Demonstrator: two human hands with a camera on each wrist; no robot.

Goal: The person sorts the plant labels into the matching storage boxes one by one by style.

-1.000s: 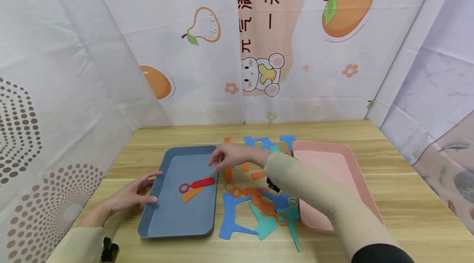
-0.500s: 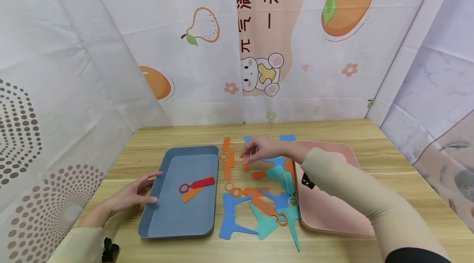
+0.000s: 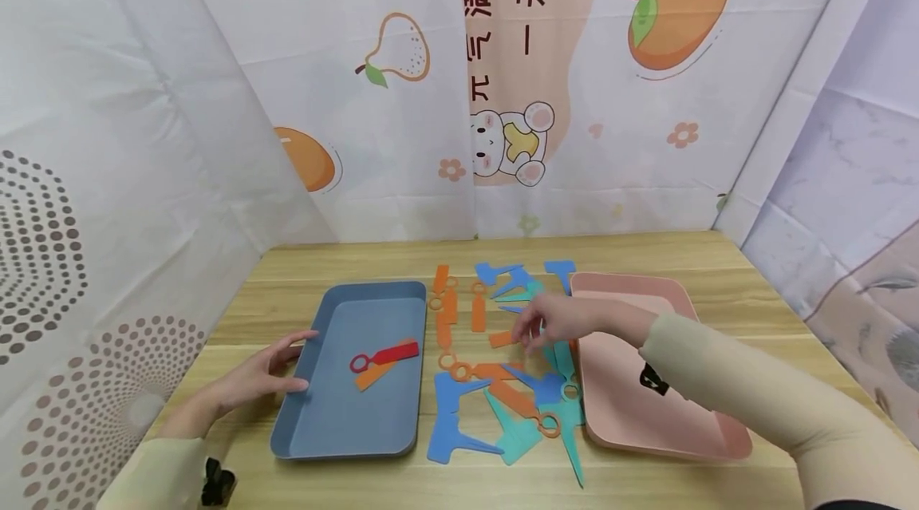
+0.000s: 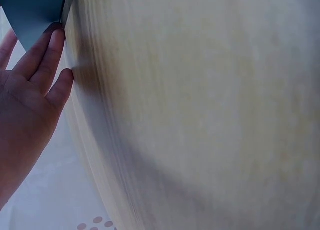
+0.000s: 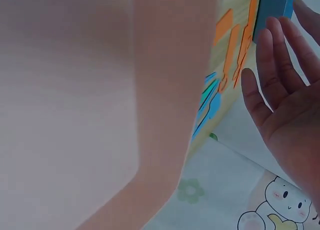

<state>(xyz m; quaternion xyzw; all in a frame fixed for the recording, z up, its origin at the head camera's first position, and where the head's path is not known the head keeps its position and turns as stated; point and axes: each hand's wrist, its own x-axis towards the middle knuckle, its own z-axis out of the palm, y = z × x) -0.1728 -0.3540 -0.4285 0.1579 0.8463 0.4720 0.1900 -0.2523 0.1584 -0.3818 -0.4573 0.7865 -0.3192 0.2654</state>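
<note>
White printed cloth behind wood-grain desk. 2 trays on desk: pink tray to the right, blue-gray tray to the left. Left hand at blue-gray tray's left side, fingers touching rim, released, not clenched. Right hand above desk between trays, fingers loosely bent, released, grasping 0 items; contact underneath: can't tell. Flat blue pieces, teal pieces and orange pieces scattered between trays, some overlapping; 1 orange piece just beside right fingertips. Inside blue-gray tray: 1 red ring-ended tag lying across 1 orange tag.
</note>
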